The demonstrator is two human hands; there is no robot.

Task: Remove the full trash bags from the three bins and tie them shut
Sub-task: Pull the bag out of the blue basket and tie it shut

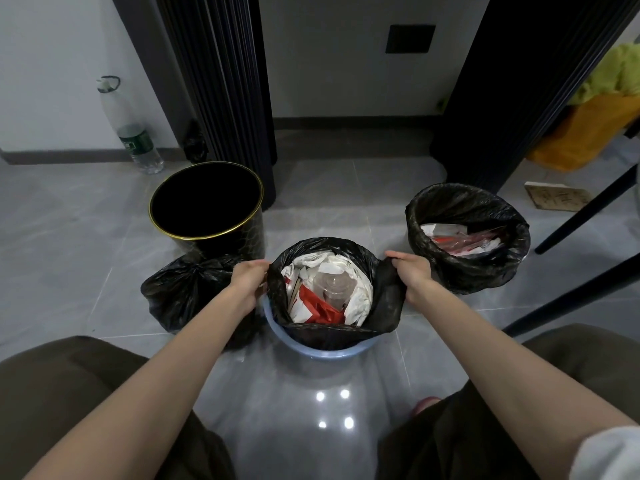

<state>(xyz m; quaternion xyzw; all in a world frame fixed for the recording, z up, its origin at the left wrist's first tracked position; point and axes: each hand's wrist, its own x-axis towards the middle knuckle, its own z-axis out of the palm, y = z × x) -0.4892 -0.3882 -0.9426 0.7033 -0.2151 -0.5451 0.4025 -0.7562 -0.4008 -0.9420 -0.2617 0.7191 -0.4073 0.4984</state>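
Note:
A pale blue bin (322,351) stands on the floor in front of me, lined with a black trash bag (384,306) full of white paper, red wrappers and a clear cup. My left hand (247,277) grips the bag's left edge and my right hand (414,270) grips its right edge, both lifted off the rim. To the left, a black bin with a gold rim (207,202) stands without a liner, and a tied black bag (183,292) lies in front of it. A third bin (467,237) at the right holds an open black bag with trash.
A plastic water bottle (133,133) stands by the wall at the back left. Dark ribbed columns (221,81) rise behind the bins. Black chair legs (585,209) slant across the right side, with a yellow bag (588,133) and a book (554,195) behind them. My knees frame the bottom.

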